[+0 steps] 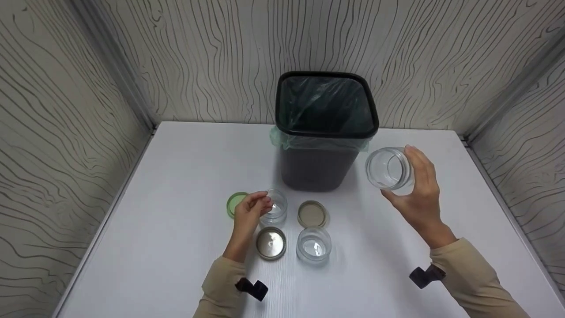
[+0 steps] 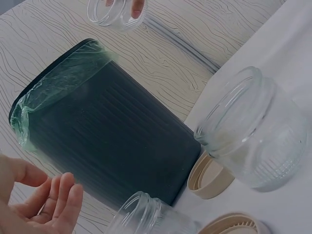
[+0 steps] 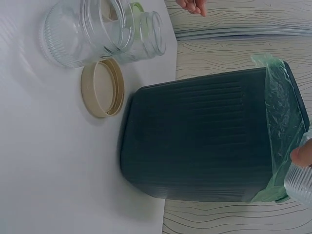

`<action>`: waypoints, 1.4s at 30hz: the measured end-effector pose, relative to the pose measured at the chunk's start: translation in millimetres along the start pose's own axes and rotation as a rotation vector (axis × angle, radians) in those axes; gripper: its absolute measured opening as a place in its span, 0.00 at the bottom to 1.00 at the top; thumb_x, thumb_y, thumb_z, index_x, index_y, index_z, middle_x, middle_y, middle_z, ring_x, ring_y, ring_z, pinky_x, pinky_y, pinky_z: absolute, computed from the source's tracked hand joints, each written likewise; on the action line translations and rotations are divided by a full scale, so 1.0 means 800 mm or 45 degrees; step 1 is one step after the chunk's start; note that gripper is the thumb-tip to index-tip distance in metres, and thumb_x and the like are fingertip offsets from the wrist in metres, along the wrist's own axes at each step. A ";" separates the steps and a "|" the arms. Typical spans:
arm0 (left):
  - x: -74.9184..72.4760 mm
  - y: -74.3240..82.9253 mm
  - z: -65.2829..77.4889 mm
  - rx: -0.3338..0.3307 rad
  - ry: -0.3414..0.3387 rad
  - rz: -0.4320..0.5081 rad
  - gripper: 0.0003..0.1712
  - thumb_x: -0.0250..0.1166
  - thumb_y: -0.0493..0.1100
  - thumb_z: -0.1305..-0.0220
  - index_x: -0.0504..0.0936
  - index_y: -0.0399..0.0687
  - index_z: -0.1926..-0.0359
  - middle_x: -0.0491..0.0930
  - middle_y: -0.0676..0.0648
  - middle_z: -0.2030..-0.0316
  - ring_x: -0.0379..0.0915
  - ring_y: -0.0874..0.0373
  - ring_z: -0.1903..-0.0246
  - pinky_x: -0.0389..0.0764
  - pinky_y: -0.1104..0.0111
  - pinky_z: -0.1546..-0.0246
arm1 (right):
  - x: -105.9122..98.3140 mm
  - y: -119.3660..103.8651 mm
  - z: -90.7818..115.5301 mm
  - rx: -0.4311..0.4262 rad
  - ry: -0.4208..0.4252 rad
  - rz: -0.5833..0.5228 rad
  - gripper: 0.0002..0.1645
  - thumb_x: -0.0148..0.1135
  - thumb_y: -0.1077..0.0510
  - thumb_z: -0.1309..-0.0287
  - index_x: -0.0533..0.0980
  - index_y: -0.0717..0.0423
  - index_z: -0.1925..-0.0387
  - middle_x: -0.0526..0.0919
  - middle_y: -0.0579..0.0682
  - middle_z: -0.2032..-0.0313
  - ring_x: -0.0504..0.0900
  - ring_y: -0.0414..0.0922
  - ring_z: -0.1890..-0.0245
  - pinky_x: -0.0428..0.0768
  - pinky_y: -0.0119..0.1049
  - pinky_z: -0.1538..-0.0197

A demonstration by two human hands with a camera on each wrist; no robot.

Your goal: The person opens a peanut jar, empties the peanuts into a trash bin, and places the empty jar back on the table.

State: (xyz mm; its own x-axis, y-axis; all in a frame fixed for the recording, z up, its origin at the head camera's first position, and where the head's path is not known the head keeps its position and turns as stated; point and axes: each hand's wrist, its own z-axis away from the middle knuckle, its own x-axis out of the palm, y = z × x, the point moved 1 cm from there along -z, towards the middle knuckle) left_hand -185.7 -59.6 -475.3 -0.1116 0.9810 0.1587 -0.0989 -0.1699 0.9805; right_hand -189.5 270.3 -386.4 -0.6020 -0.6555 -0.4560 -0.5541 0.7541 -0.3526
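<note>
My right hand grips a clear glass jar off the table, right of the bin, its open mouth tilted to the left. Fingers loosely bent, my left hand hovers by a second glass jar and a green lid. Nothing shows between its fingers in the left wrist view. A third open jar stands at the front. Beside these lie a beige lid and a lid with a shiny metallic inside.
A dark bin stands at the back of the white table, lined with a thin green bag folded over its rim. Wood-patterned panels enclose the back and sides.
</note>
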 end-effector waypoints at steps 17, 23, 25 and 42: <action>-0.004 -0.013 0.001 -0.041 0.031 0.041 0.16 0.54 0.31 0.33 0.73 0.21 0.49 0.83 0.52 0.68 0.79 0.70 0.69 0.84 0.78 0.60 | 0.010 -0.001 0.026 0.016 -0.061 0.004 0.55 0.77 0.76 0.79 0.68 0.67 0.39 0.73 0.67 0.42 0.66 0.39 0.31 0.60 0.24 0.26; -0.005 -0.018 0.004 -0.054 0.027 0.027 0.16 0.53 0.31 0.33 0.72 0.22 0.48 0.83 0.49 0.67 0.79 0.69 0.68 0.84 0.78 0.59 | 0.015 0.001 0.042 0.047 -0.071 0.007 0.55 0.78 0.76 0.79 0.68 0.67 0.39 0.73 0.67 0.42 0.66 0.38 0.31 0.60 0.23 0.26; -0.005 -0.018 0.005 -0.064 0.025 0.023 0.16 0.53 0.32 0.32 0.72 0.22 0.48 0.82 0.49 0.66 0.79 0.69 0.68 0.84 0.78 0.59 | 0.017 0.002 0.047 0.061 -0.084 0.005 0.56 0.78 0.76 0.79 0.67 0.67 0.38 0.72 0.67 0.42 0.65 0.38 0.31 0.59 0.23 0.26; -0.006 -0.021 0.007 -0.074 0.049 0.013 0.17 0.55 0.33 0.32 0.72 0.22 0.47 0.82 0.53 0.68 0.79 0.69 0.68 0.84 0.77 0.59 | 0.020 0.009 0.068 0.112 -0.113 -0.001 0.56 0.79 0.72 0.77 0.66 0.68 0.38 0.73 0.68 0.42 0.68 0.42 0.33 0.57 0.20 0.26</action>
State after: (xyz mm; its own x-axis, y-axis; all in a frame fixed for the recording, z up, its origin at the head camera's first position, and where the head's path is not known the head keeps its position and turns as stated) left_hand -178.0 -60.8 -491.9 -0.1509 0.9750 0.1631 -0.1544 -0.1862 0.9703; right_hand -171.9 267.4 -441.0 -0.5461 -0.6528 -0.5250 -0.4993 0.7569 -0.4217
